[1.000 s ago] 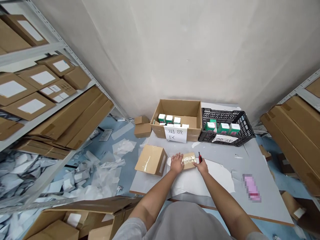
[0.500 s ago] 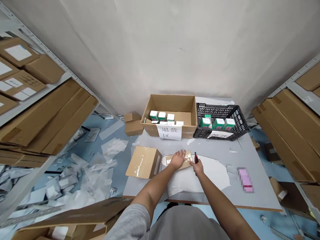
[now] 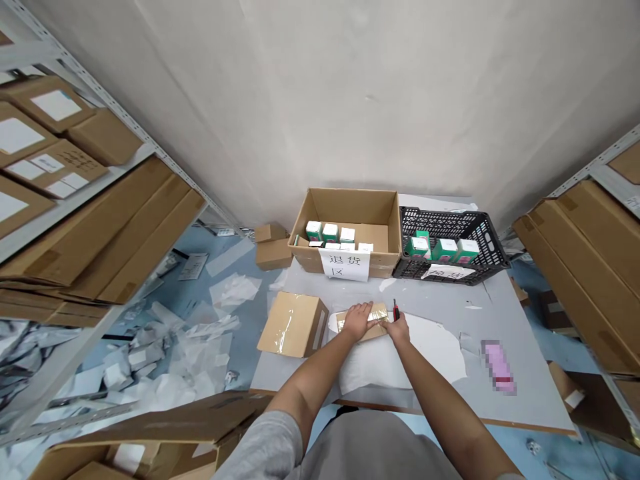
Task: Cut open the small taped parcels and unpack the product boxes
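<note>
A small flat brown carton [image 3: 376, 329] with shiny tape lies on white sheeting on the table. My left hand [image 3: 357, 321] rests on top of it, fingers spread forward over its surface. At the carton's right end is my right hand [image 3: 399, 328], closed round a red and black box cutter [image 3: 396, 311] whose tip points away from me. The right fingertips touch the carton's edge. To the left stands a larger taped brown box [image 3: 291, 325], closed on top.
Behind are an open cardboard box [image 3: 350, 265] and a black plastic crate [image 3: 435, 277], both holding green-and-white boxes [image 3: 330, 232]. A blurred pink item [image 3: 499, 367] lies at right. Shelves of cartons flank the table; paper scraps [image 3: 200, 373] litter the left floor.
The right hand has turned a little and come closer to the left hand, with the cutter still in it. The whole view has shifted slightly, moving the scene rightward.
</note>
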A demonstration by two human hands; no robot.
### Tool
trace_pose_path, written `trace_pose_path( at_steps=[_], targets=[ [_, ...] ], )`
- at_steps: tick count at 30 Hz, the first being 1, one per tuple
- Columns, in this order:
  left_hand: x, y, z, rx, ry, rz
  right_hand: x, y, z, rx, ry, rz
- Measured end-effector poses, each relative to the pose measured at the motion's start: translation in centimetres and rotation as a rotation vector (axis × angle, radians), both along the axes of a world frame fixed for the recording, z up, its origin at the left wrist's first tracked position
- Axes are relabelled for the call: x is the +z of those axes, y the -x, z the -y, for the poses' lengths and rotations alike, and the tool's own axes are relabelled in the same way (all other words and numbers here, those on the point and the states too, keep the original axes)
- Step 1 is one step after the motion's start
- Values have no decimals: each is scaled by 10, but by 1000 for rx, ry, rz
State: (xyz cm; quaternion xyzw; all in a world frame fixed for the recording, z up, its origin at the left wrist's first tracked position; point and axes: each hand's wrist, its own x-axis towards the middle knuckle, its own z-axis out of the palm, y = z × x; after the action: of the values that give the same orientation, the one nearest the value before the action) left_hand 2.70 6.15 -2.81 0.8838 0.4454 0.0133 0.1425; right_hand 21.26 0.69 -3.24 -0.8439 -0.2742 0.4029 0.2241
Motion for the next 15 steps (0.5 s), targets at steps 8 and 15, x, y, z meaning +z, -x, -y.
trace_pose_path(
  at_steps=[8, 15],
  targets=[
    [-1, -9, -12, -71, -13, -137, 6, 4, 5, -13, -35, 36],
    [2, -18, 3, -104, -94, -32, 18, 3, 28, -48, -219, -6]
  ],
)
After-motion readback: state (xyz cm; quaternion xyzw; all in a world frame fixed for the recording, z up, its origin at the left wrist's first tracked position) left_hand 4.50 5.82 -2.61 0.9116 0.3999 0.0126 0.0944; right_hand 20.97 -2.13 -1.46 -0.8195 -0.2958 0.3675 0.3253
